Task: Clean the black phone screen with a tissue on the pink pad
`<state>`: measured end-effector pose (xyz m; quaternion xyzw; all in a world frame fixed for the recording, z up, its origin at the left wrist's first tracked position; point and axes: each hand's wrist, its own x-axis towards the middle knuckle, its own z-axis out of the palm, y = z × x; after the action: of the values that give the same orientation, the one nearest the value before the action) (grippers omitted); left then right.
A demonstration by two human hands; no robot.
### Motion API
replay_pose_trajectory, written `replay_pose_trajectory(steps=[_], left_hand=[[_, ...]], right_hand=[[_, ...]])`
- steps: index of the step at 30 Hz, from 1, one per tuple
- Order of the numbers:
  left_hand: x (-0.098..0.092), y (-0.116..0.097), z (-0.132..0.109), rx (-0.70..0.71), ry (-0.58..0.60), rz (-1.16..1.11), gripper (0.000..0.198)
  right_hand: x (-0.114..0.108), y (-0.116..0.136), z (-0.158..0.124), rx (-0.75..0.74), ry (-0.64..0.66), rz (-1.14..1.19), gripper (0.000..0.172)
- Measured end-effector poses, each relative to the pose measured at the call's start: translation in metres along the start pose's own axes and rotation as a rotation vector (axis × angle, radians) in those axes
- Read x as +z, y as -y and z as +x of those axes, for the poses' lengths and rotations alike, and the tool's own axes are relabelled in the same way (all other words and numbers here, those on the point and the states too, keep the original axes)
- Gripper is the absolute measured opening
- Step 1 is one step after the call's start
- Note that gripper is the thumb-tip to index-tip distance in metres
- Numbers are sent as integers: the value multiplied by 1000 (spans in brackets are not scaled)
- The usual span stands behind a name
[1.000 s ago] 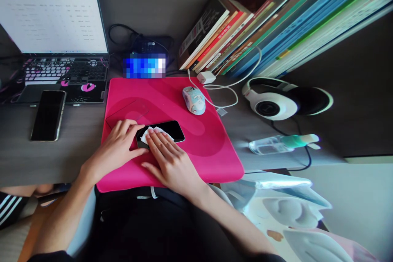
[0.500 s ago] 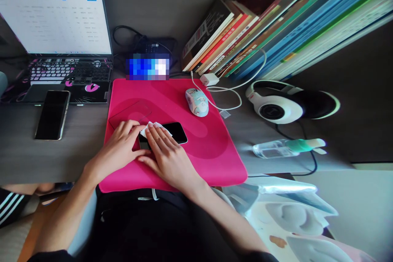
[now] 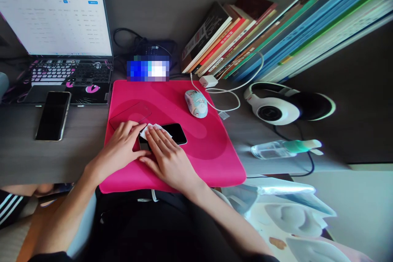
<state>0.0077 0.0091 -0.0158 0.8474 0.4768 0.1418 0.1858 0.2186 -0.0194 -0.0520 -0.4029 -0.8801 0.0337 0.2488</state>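
A black-screened smartphone (image 3: pixel 175 132) lies face up on a bright pink desk mat (image 3: pixel 211 168). My left hand (image 3: pixel 121 145) holds its left end, with the thumb at the near edge and the fingers at the far edge. Under the nearly straight fingers of my right hand (image 3: pixel 168 155), a small folded white tissue (image 3: pixel 150 128) is pressed against the glass. The right thumb reaches toward the phone's near left corner. Part of the screen and most of the tissue are hidden by the fingers. Just beyond my left hand, a thin, clear, dark-edged sheet (image 3: pixel 132 114) rests on the mat.
A patterned mouse (image 3: pixel 196 103) sits at the mat's far right, near a white charger (image 3: pixel 208 81) and cable. Headphones (image 3: pixel 274 114) and a spray bottle (image 3: pixel 273 149) lie farther right. To the left are a second phone (image 3: pixel 53 115) and a laptop (image 3: pixel 55 12). Books (image 3: pixel 211 37) lean behind.
The view has shifted very slightly. Both hands, the tissue and the phone keep nearly the same positions on the mat.
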Motion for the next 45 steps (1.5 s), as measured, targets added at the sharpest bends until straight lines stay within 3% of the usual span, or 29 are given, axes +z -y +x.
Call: replay_pose_trajectory(steps=[11,20,30,40,45], left_hand=[[1,2,0,6,-20,-11,53],[1,4,1,-37,35,-43,86],[2,6,-2,-17,9,-68,89],[5,8,-3,-14,-9,-111,89],[1,7,-5,11,-2,-110,92]], right_hand=[[-13,12,-22,-51,48,-42,85],[-12,8,-2,-87,53,-20,75],[2,4,12,-85,57,19,72],[-14,9,-3,-147,78,27,67],[-8,8,13,-102,60,41,70]])
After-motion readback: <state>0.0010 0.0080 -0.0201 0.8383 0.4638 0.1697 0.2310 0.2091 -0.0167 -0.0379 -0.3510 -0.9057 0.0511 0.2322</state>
